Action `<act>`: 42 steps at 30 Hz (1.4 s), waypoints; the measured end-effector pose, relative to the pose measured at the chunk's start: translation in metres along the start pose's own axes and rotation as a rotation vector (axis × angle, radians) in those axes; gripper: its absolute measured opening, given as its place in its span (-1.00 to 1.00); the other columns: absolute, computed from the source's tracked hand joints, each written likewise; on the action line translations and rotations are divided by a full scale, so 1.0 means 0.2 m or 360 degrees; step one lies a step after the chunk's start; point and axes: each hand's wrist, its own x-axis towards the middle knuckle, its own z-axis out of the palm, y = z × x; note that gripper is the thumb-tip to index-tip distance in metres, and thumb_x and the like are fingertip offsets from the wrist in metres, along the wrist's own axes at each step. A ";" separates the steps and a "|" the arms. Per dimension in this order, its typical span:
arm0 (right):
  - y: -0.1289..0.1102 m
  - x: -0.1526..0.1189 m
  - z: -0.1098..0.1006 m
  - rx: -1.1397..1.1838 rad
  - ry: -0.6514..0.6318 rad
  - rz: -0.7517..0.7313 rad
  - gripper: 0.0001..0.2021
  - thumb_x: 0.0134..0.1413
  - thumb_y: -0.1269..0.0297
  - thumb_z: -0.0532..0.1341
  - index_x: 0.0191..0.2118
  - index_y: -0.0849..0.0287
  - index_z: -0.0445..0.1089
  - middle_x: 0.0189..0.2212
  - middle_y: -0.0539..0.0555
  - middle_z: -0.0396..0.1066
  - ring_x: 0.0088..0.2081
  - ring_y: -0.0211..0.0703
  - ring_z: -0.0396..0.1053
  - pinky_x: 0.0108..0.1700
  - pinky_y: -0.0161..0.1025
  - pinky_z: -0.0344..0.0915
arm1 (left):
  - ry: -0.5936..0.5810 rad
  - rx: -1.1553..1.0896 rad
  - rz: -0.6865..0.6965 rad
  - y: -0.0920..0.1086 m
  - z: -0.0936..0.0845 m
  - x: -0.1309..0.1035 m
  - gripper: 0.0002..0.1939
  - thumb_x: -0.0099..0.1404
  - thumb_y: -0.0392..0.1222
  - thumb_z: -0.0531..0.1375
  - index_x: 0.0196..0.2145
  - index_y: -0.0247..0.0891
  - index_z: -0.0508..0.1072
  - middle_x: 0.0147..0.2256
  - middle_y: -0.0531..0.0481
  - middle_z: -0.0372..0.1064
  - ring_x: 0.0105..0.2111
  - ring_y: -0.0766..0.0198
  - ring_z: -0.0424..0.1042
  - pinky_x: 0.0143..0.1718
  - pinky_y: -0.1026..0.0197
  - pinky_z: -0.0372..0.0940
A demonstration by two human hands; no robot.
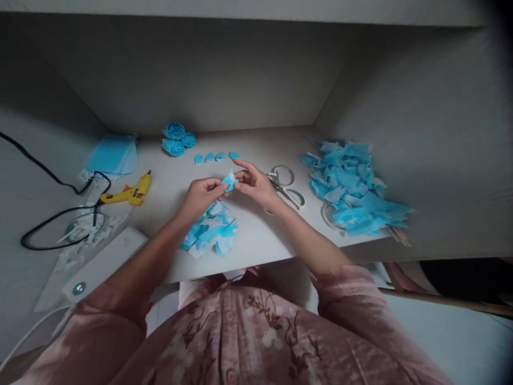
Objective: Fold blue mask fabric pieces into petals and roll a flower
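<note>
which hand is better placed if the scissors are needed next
The right hand, probably: the scissors lie just beside it. The left hand is farther off and pinches the small blue piece, so it could likely keep that steady.

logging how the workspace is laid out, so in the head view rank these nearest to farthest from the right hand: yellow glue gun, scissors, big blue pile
From the right hand:
1. Scissors: just to its right
2. Big blue pile: farther out on the right
3. Yellow glue gun: well over to the left
</note>
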 end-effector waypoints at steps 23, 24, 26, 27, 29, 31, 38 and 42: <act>0.00 -0.01 0.02 -0.0072 0.0067 0.0025 -0.40 0.13 0.11 0.35 0.27 0.12 0.35 -0.29 -0.01 0.44 -0.29 -0.24 0.38 -0.11 -0.22 0.38 | -0.0032 0.0028 0.0029 0.02 0.00 0.02 -0.67 0.03 0.06 0.37 -0.46 -0.28 0.53 -0.51 0.02 0.46 -0.49 0.34 0.35 -0.42 0.30 0.23; 0.00 -0.01 0.02 -0.0069 0.0075 0.0030 -0.41 0.13 0.11 0.35 0.27 0.11 0.36 -0.28 0.00 0.44 -0.28 -0.24 0.38 -0.10 -0.22 0.38 | -0.0021 0.0038 0.0028 0.01 0.01 0.02 -0.68 0.03 0.06 0.36 -0.47 -0.28 0.52 -0.51 0.01 0.47 -0.49 0.34 0.35 -0.43 0.30 0.22; 0.00 -0.01 0.01 -0.0053 0.0072 0.0039 -0.41 0.11 0.08 0.36 0.25 0.10 0.38 -0.27 0.01 0.46 -0.26 -0.22 0.40 -0.08 -0.19 0.39 | -0.0006 0.0043 0.0006 0.01 0.01 0.03 -0.69 0.04 0.05 0.34 -0.47 -0.28 0.50 -0.51 0.01 0.47 -0.52 0.35 0.33 -0.46 0.30 0.21; 0.00 -0.01 0.01 -0.0039 0.0063 0.0041 -0.41 0.11 0.05 0.36 0.24 0.11 0.39 -0.26 0.02 0.47 -0.25 -0.20 0.41 -0.06 -0.18 0.39 | -0.0001 0.0032 -0.0011 0.01 0.01 0.04 -0.70 0.03 0.05 0.34 -0.48 -0.27 0.49 -0.52 0.01 0.47 -0.54 0.35 0.32 -0.48 0.30 0.20; -0.01 -0.01 0.00 -0.0014 0.0043 0.0039 -0.42 0.10 0.00 0.36 0.20 0.12 0.42 -0.21 0.05 0.50 -0.19 -0.17 0.43 0.00 -0.15 0.39 | 0.0002 -0.0005 -0.0043 0.01 0.01 0.04 -0.70 0.02 0.04 0.33 -0.49 -0.27 0.47 -0.54 0.02 0.46 -0.57 0.37 0.30 -0.49 0.30 0.19; -0.03 0.00 -0.02 -0.0017 0.0023 0.0045 -0.44 0.09 -0.03 0.37 0.16 0.12 0.45 -0.12 0.09 0.52 -0.11 -0.14 0.45 0.05 -0.13 0.39 | -0.0008 -0.0038 -0.0071 0.01 0.00 0.05 -0.71 0.01 0.03 0.34 -0.50 -0.26 0.44 -0.56 0.03 0.43 -0.59 0.38 0.29 -0.50 0.31 0.19; -0.07 -0.02 0.01 -0.0152 0.0074 0.0095 -0.59 -0.02 -0.01 0.44 -0.13 0.16 0.52 -0.29 0.01 0.50 -0.27 -0.25 0.38 -0.14 -0.26 0.36 | -0.0256 0.0021 -0.0029 0.01 0.02 0.01 -0.73 0.04 -0.01 0.34 -0.53 -0.26 0.44 -0.57 0.05 0.41 -0.58 0.40 0.29 -0.49 0.32 0.20; -0.11 -0.03 0.03 -0.0316 0.0183 0.0041 -0.74 0.04 0.06 0.40 -0.29 0.17 0.51 -0.44 -0.05 0.40 -0.40 -0.29 0.27 -0.25 -0.29 0.27 | -0.0313 0.0056 -0.0012 0.01 0.03 0.00 -0.74 0.08 -0.01 0.31 -0.53 -0.25 0.43 -0.56 0.04 0.41 -0.56 0.39 0.31 -0.47 0.31 0.22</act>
